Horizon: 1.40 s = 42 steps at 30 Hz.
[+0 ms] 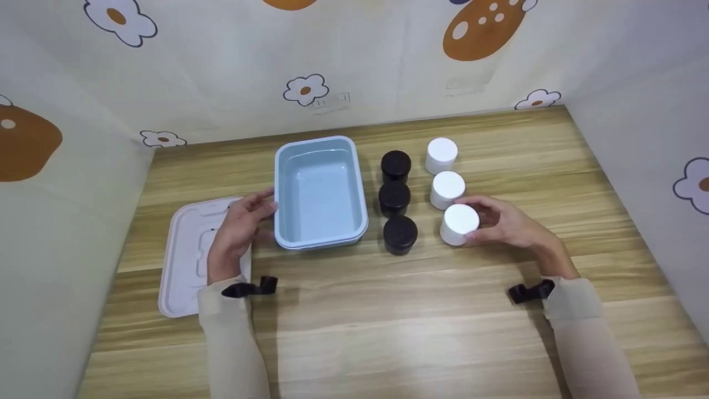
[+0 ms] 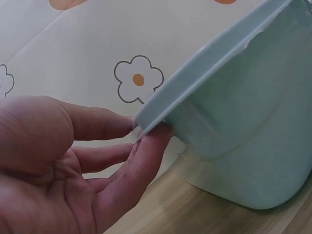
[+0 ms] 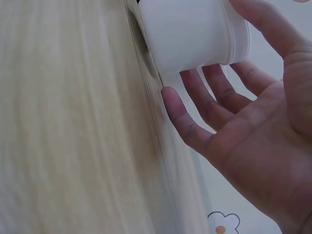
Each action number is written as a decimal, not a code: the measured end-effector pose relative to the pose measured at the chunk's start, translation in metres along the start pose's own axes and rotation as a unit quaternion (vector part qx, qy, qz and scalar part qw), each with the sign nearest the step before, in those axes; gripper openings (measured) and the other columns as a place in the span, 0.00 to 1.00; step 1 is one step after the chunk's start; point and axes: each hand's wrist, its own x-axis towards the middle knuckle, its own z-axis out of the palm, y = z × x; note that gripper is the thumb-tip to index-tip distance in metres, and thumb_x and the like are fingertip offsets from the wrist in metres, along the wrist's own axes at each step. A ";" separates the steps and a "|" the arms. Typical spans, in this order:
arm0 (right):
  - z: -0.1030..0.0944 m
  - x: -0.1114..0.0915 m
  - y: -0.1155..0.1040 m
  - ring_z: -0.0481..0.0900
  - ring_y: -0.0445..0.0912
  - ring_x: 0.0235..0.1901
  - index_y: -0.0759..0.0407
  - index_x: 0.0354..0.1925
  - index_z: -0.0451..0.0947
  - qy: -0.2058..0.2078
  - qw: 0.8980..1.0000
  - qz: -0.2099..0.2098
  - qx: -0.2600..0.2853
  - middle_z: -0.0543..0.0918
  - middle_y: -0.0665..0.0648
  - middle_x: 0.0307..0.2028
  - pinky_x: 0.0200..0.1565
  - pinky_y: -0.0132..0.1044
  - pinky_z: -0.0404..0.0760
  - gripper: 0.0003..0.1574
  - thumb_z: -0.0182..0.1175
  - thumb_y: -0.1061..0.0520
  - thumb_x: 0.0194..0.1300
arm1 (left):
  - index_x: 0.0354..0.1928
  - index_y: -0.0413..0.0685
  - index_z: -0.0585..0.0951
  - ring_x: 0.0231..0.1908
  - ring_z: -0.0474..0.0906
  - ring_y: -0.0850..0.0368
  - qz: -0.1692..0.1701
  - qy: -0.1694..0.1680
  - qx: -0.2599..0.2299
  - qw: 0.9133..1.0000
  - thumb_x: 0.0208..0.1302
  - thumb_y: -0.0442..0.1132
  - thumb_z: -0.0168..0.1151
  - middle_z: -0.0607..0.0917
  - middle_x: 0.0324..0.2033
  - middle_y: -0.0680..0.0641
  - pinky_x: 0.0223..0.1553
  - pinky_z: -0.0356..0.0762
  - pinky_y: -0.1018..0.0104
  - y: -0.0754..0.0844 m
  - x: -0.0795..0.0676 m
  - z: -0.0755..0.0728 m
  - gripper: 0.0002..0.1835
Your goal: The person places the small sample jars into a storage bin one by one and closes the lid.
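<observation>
Showing both holds: we find the L hand (image 1: 235, 227) pinching the L rim of the blue bin (image 1: 324, 202) btwn thumb and fingers, and the R hand (image 1: 507, 224), well apart from it, w/ thumb and fingers curled round the nearest white jar (image 1: 461, 223). That jar is the closest to the person in a column of three, just beside the next of the other white jars (image 1: 447, 188) and R of the black jars (image 1: 395, 200); whether its base is on the table (image 1: 388, 327) or a touch above, we can't tell. We judge it light, prob. rigid plastic, w/ a smooth wall that may slip under dry fingertips; contents not visible, so wt. is a guess. Best hold, we'd say, is low on the body, thumb opp. fingers, as a lid-only grip might twist the cap. The bin looks thin-walled, light and slightly flexible; its rim, w/ a lip to hook fingers under, gives the surest purchase, though a one-sided pull could tip or slide it. The pale lid (image 1: 185, 255), flat on the table partly under the L forearm, looks broad and prob. bendy; we'd take it by an edge. Nothing appears esp. fragile.
</observation>
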 end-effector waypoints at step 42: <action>0.050 0.044 -0.111 0.80 0.44 0.46 0.67 0.65 0.71 0.127 0.991 -0.027 -0.020 0.76 0.54 0.55 0.46 0.30 0.85 0.39 0.71 0.71 0.56 | 0.75 0.47 0.64 0.56 0.79 0.52 0.001 0.001 -0.010 1.000 0.76 0.42 0.53 0.77 0.62 0.36 0.43 0.87 0.64 -0.002 0.001 0.001 0.28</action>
